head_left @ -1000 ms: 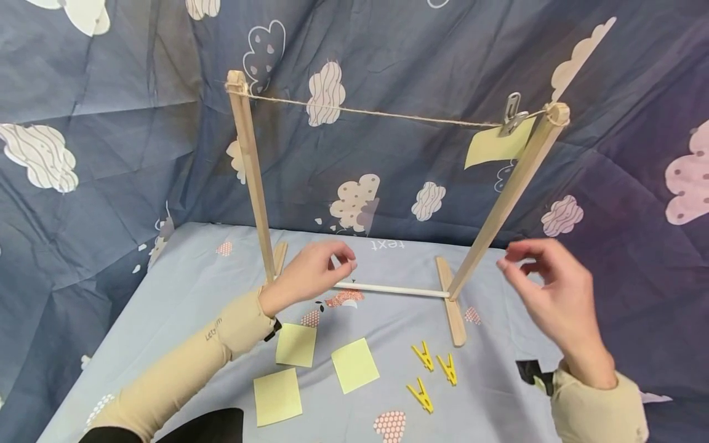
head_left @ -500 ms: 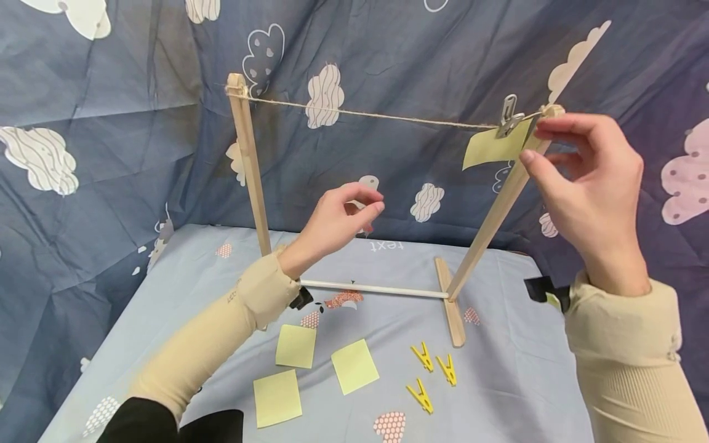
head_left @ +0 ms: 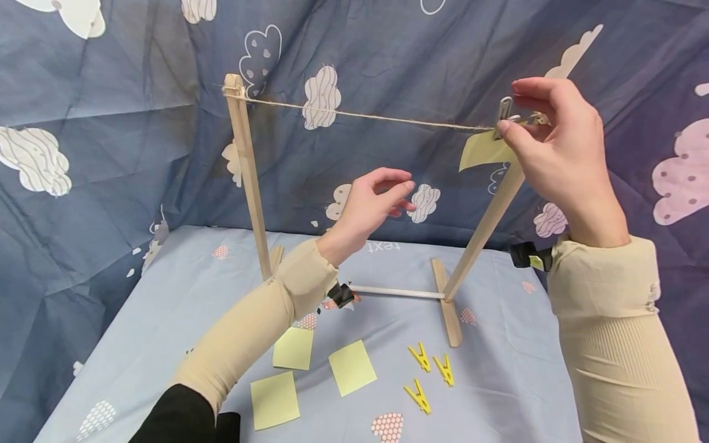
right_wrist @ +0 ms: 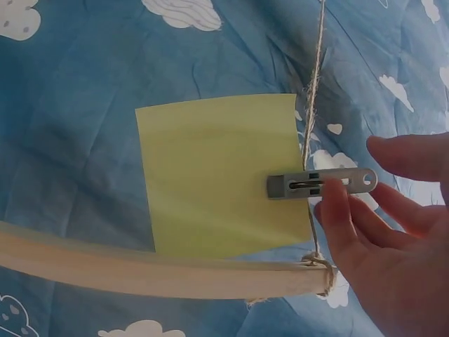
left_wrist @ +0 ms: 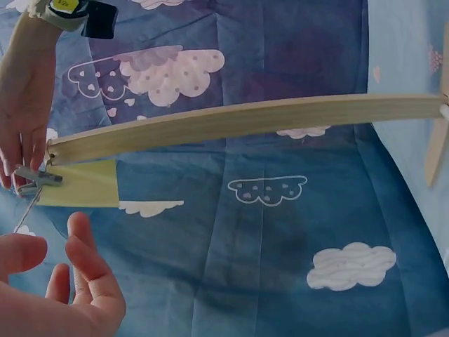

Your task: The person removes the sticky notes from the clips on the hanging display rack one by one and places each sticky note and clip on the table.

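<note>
A metal clip (right_wrist: 298, 184) pins a yellow sticky note (right_wrist: 210, 175) to a twine line (head_left: 360, 115), close to the right wooden post (head_left: 490, 218). My right hand (head_left: 567, 147) is at this clip, thumb and fingers spread about its handle end. One fingertip seems to touch the clip in the right wrist view, but I see no firm pinch. Below the line, left of the note, my left hand (head_left: 368, 206) hangs in the air with loosely bent fingers and holds nothing. In the left wrist view the left hand (left_wrist: 63, 295) is apart from the note.
On the cloth-covered table (head_left: 221, 307) lie several yellow sheets, one of them a square note (head_left: 352, 367) in the middle. Yellow clothespins (head_left: 416, 395) lie to their right. The left post (head_left: 247, 178) stands on a wooden foot, and a white rod (head_left: 396, 291) joins the posts low down.
My right hand has risen from beside the right post to the clip on the line. My left hand has moved up and to the right. Clip and note still hang in place.
</note>
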Demonstrator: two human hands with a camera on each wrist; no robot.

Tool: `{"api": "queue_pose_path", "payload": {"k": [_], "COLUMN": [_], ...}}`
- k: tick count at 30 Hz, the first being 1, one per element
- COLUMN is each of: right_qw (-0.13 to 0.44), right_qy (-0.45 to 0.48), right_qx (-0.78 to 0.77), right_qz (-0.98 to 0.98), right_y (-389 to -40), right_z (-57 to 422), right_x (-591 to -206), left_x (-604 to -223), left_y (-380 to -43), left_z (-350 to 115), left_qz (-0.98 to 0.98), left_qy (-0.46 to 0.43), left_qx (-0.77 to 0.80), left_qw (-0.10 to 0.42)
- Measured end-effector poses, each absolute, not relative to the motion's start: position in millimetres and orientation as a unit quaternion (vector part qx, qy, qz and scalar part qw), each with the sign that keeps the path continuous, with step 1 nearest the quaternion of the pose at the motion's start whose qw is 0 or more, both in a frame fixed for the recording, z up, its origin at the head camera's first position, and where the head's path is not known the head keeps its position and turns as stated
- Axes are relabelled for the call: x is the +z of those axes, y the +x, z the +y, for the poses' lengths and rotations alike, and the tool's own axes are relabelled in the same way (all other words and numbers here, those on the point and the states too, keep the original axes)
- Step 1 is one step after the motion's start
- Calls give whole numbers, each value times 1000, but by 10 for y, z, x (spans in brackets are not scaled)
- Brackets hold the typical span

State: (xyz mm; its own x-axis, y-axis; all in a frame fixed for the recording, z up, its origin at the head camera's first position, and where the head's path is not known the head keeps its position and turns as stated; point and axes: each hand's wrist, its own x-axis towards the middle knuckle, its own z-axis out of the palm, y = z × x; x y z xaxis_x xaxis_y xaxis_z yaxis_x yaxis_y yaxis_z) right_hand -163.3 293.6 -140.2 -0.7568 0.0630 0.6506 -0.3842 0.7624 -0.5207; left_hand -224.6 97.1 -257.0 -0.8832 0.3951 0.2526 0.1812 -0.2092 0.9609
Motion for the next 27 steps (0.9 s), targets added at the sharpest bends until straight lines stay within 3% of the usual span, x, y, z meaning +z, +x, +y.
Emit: {"api": "queue_pose_path", "payload": {"k": [9,18,27], "right_qw": [316,332,326], "right_qy": [96,119,128], "right_qx": [342,364,395], "right_qz": [-880,-862,-849], "right_y": [-1716,-1749,-1776], "right_z": [2967,3021,3052], "right_x": [-1404,-1429,-1455], "left_x": [-2502,-2432,-2196], "left_y": [-2250,-2281,-2102], "left_z": [1220,1378,1425], "left_qz": [616,571,591], "left_qy": [240,244,270], "left_qx": [748,782,758], "left_qw": [60,59,57]}}
